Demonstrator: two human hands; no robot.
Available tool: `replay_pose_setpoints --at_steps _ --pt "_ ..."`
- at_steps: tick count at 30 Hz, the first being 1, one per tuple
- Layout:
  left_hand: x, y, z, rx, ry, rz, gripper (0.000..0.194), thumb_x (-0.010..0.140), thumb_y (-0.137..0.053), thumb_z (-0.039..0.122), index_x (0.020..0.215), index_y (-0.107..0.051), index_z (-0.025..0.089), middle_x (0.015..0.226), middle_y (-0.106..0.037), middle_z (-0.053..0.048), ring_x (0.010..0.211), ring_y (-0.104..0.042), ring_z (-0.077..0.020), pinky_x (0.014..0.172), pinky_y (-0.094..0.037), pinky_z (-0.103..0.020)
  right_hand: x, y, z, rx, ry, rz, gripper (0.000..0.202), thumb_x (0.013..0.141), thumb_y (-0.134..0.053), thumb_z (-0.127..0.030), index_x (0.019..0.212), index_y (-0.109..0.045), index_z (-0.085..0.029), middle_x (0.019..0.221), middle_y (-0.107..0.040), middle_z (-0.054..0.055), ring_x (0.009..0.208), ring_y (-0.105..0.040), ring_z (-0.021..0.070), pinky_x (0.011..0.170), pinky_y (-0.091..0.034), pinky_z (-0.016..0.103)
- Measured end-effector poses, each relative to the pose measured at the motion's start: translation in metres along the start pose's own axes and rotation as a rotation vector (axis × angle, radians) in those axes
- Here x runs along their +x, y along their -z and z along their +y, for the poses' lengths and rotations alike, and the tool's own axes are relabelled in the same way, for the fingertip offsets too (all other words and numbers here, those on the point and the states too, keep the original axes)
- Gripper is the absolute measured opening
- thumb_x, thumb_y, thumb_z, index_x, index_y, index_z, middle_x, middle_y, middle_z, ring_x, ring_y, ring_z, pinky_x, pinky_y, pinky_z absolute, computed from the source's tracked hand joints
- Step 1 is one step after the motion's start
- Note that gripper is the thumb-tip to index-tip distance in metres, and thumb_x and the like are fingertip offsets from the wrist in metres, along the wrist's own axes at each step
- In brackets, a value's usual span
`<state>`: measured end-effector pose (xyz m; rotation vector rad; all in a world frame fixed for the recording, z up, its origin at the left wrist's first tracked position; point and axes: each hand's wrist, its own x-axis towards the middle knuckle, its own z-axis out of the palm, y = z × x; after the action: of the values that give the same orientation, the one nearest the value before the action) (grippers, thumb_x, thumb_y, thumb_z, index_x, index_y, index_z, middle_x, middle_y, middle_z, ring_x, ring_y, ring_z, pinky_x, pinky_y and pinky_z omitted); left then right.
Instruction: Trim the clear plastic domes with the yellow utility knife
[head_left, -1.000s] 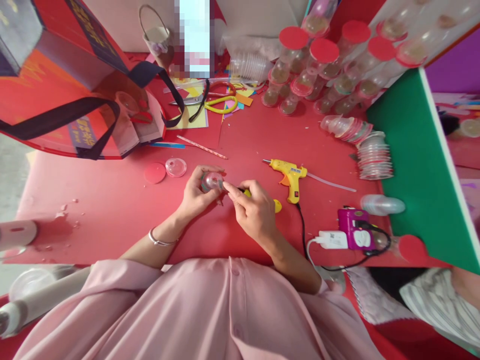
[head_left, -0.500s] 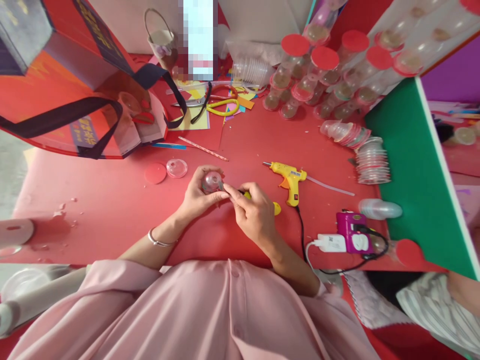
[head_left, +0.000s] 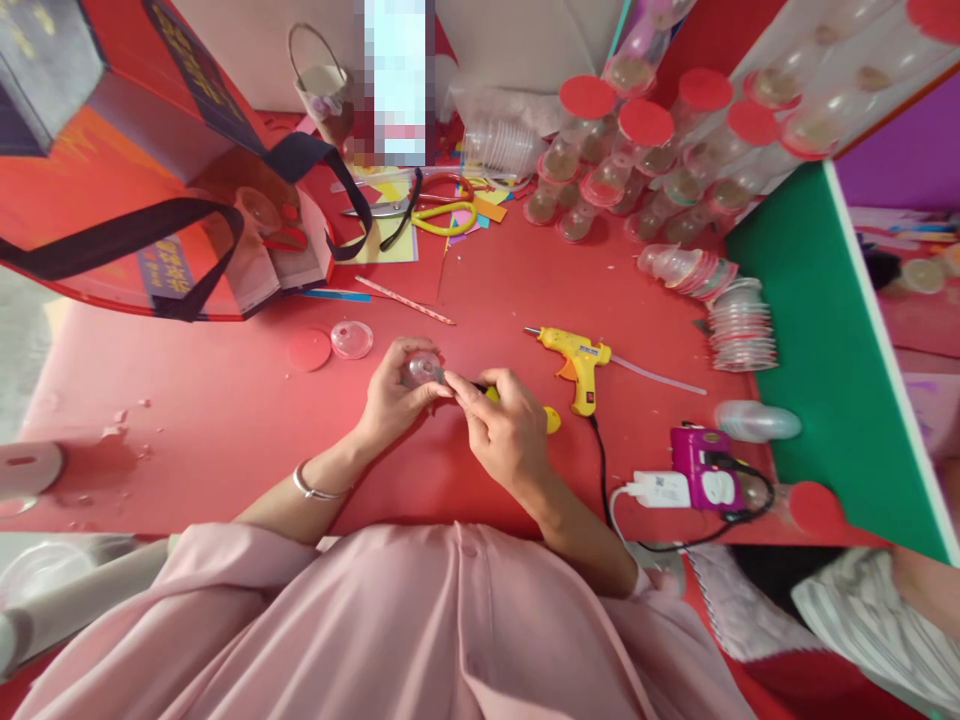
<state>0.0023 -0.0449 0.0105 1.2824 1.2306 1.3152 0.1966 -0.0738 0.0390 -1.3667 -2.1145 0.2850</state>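
Observation:
My left hand (head_left: 394, 400) is curled around a small clear plastic dome lid (head_left: 424, 368) with a hole in its top. My right hand (head_left: 510, 430) is closed on a yellow-handled tool (head_left: 553, 420). Parts of the yellow handle show on both sides of the right hand, with a dark section near the fingers. The tool's front end meets the lid's edge, by my left thumb; its exact kind is hidden by the fingers. Left of my left hand lie another clear dome lid (head_left: 352, 340) and a red disc (head_left: 310, 350).
A yellow glue gun (head_left: 574, 362) lies to the right, its cord running toward a purple power adapter (head_left: 701, 467). Stacked cups (head_left: 742, 325) stand by the green divider (head_left: 817, 350). Scissors (head_left: 435, 208), a striped straw (head_left: 405, 300) and a large bag (head_left: 150, 200) are farther back.
The view has shifted very slightly. Both hands keep their holds, and the lid looks tilted a little between the fingers.

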Motion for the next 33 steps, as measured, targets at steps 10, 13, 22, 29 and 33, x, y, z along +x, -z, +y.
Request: replay_pose_setpoints --at_steps 10,13,22,29,33 --pt "0.001 -0.004 0.007 -0.095 0.007 -0.037 0.055 0.070 -0.096 0.047 0.108 -0.068 0.020 0.098 -0.073 -0.006 0.070 -0.067 -0.0135 0.057 -0.053 -0.023 0.000 0.002 0.001 0.000 0.016 0.000 0.046 0.100 -0.060 -0.015 0.138 -0.072 -0.038 0.108 -0.066 0.007 0.096 -0.064 0.0190 0.081 -0.051 0.030" --pt "0.001 -0.004 0.008 -0.124 0.035 -0.040 0.057 0.068 -0.098 0.045 0.110 -0.067 0.021 0.097 -0.074 -0.006 0.067 -0.067 -0.0129 0.055 -0.053 -0.023 0.001 0.004 0.001 0.016 0.025 0.000 0.045 0.101 -0.060 -0.015 0.137 -0.073 -0.037 0.107 -0.066 0.007 0.094 -0.064 0.0185 0.081 -0.051 0.030" --pt "0.001 -0.001 0.009 -0.095 0.022 -0.102 0.049 0.075 -0.094 0.044 0.109 -0.068 0.020 0.099 -0.072 -0.007 0.067 -0.067 -0.0128 0.056 -0.054 -0.023 0.000 0.003 0.002 -0.016 0.022 0.001 0.046 0.100 -0.061 -0.016 0.139 -0.071 -0.040 0.110 -0.066 0.007 0.098 -0.064 0.0198 0.083 -0.052 0.031" --pt "0.000 0.000 0.009 -0.094 0.038 -0.102 0.051 0.073 -0.095 0.043 0.110 -0.068 0.020 0.099 -0.072 -0.006 0.068 -0.067 -0.0129 0.057 -0.054 -0.022 0.001 0.004 0.002 0.010 0.019 -0.010 0.044 0.100 -0.062 -0.017 0.137 -0.073 -0.039 0.107 -0.067 0.007 0.094 -0.064 0.0181 0.080 -0.051 0.030" --pt "0.000 -0.001 0.010 -0.097 0.052 -0.096 0.051 0.073 -0.095 0.043 0.110 -0.068 0.020 0.101 -0.072 -0.006 0.066 -0.066 -0.0121 0.056 -0.054 -0.023 0.001 0.005 0.001 0.003 0.021 -0.002 0.045 0.100 -0.062 -0.016 0.137 -0.073 -0.039 0.107 -0.067 0.007 0.095 -0.064 0.0188 0.081 -0.052 0.031"
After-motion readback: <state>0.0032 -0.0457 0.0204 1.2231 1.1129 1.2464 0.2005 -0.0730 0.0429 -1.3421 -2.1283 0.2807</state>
